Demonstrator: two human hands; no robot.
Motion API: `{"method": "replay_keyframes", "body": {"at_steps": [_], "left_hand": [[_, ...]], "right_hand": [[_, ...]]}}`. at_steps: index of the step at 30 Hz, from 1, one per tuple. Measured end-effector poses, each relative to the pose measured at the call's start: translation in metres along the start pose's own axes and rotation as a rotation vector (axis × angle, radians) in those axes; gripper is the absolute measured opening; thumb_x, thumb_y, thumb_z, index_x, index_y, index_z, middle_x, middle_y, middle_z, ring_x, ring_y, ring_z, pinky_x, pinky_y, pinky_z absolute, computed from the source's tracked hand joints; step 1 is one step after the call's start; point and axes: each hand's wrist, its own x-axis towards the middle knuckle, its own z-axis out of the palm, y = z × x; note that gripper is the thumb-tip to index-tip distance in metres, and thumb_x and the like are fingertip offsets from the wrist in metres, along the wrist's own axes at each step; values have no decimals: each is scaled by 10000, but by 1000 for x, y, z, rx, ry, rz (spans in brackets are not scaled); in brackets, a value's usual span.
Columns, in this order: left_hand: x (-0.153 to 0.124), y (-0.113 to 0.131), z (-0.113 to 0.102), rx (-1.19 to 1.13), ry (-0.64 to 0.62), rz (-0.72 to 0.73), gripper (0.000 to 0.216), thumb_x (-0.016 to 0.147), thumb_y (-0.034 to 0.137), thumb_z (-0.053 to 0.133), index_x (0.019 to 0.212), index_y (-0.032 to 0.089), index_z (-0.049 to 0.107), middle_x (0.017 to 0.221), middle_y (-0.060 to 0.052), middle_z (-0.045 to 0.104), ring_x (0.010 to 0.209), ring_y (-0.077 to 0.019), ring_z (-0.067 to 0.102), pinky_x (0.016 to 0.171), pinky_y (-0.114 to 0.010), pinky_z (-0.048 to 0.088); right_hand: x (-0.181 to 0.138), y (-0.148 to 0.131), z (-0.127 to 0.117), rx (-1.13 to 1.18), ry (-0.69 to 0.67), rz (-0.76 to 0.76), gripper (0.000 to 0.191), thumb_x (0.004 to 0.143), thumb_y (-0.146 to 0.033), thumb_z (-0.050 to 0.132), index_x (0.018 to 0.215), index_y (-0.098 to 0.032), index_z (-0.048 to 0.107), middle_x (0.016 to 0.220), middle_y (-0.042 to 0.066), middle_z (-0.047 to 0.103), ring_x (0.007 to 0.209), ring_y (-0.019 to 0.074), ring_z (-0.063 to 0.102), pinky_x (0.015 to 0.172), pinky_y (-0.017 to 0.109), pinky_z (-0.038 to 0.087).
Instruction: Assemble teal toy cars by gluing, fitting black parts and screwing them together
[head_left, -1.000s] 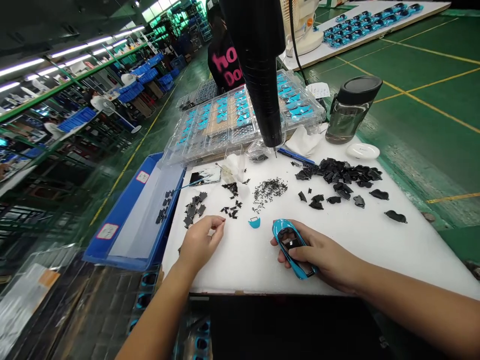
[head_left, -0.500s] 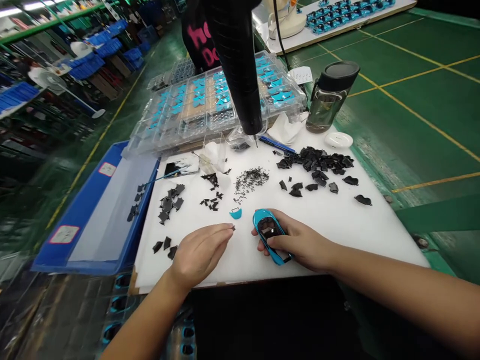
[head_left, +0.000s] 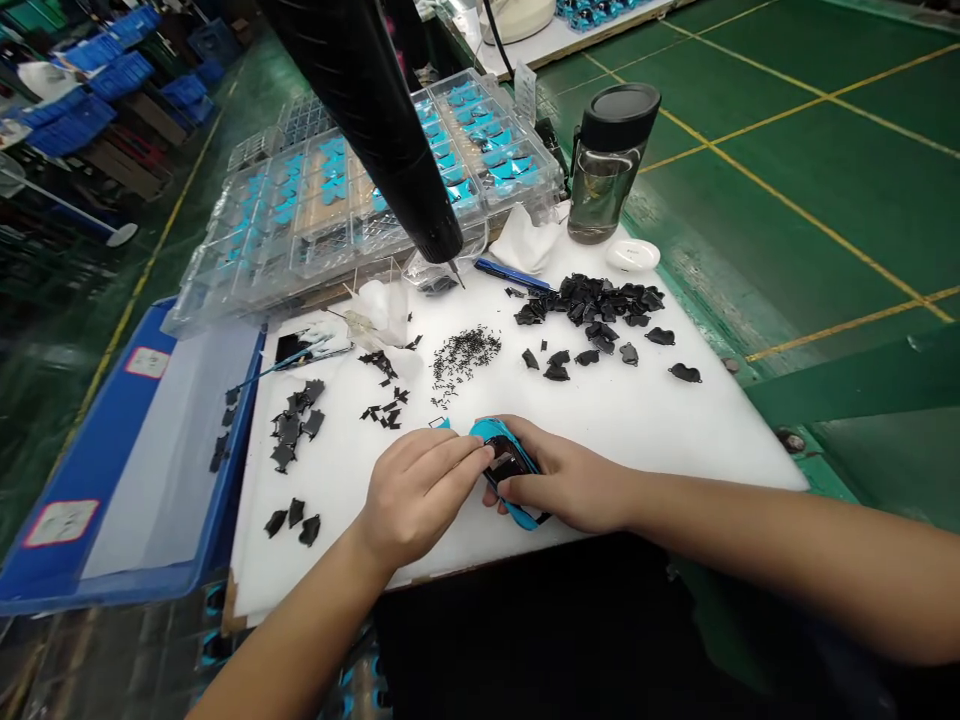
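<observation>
Head view: your right hand [head_left: 562,480] gripped the blue model car body [head_left: 504,450], fingers wrapped round it, near the front edge of the white foam board [head_left: 660,420]. Your left hand [head_left: 420,492] was curled, fingertips against the car; whether they pinched anything was unclear. Black plastic parts [head_left: 592,305] and tiny black fasteners [head_left: 465,352] lay beyond, under a hanging electric screwdriver [head_left: 375,120].

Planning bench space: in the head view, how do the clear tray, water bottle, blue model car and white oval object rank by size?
1. Clear tray
2. Water bottle and blue model car: unsure, the car is nearer the camera
3. White oval object
</observation>
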Motion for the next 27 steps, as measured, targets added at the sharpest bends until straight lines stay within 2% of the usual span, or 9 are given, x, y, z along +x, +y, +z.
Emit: {"method": "replay_keyframes", "body": {"at_steps": [4, 11, 15, 18, 21, 23, 27], "left_hand": [[1, 0, 1, 10, -12, 14, 288, 864, 46, 625, 1141, 123, 637, 1001, -125, 730, 909, -216, 655, 783, -359, 563], [5, 0, -2, -58, -133, -22, 341, 825, -7, 646, 1143, 115, 624, 1029, -131, 697, 927, -228, 626, 803, -380, 562], [9, -6, -13, -232, -117, -224, 381, 879, 51, 610, 1238, 181, 591, 1113, -118, 669, 1032, -211, 628, 890, -357, 546], [14, -16, -22, -430, -275, -394, 567, 885, 194, 665, 1415, 256, 473, 1349, -117, 591, 1251, -250, 556, 1009, -374, 515], [17, -26, -23, -640, -441, -436, 634, 862, 291, 713, 1442, 307, 459, 1434, -81, 554, 1320, -260, 518, 1080, -371, 472], [15, -30, -18, -754, -434, -454, 568, 851, 293, 729, 1382, 309, 529, 1378, -67, 602, 1297, -251, 540, 1106, -371, 444], [4, -29, -7, -919, -320, -559, 545, 803, 274, 780, 1309, 299, 577, 1289, -79, 643, 1233, -254, 583, 1073, -385, 463]], "right_hand": [[0, 0, 0, -7, -10, 13, 378, 818, -275, 687, 1121, -199, 475, 901, 23, 655, 841, 191, 635, 672, 303, 481], [1, 2, 0, 61, -14, 31, 390, 773, -285, 700, 1088, -208, 483, 880, 20, 668, 839, 208, 645, 689, 320, 491], [1, 0, 0, 193, -38, 40, 396, 743, -219, 684, 1093, -199, 499, 853, 16, 688, 794, 187, 658, 712, 322, 492], [-1, -2, 0, 276, -69, 56, 396, 747, -182, 658, 1115, -185, 513, 809, 18, 707, 736, 162, 660, 716, 315, 498], [-2, -1, -1, 278, -102, 73, 422, 780, -188, 674, 1169, -181, 509, 771, 12, 707, 706, 154, 665, 703, 306, 507], [-2, -1, -2, 263, -122, 96, 439, 797, -218, 703, 1185, -177, 504, 777, 18, 707, 711, 155, 672, 706, 306, 515], [-5, -4, 0, 198, -133, 122, 572, 828, -293, 719, 1299, -190, 412, 814, 18, 690, 740, 166, 686, 735, 336, 537]]}}
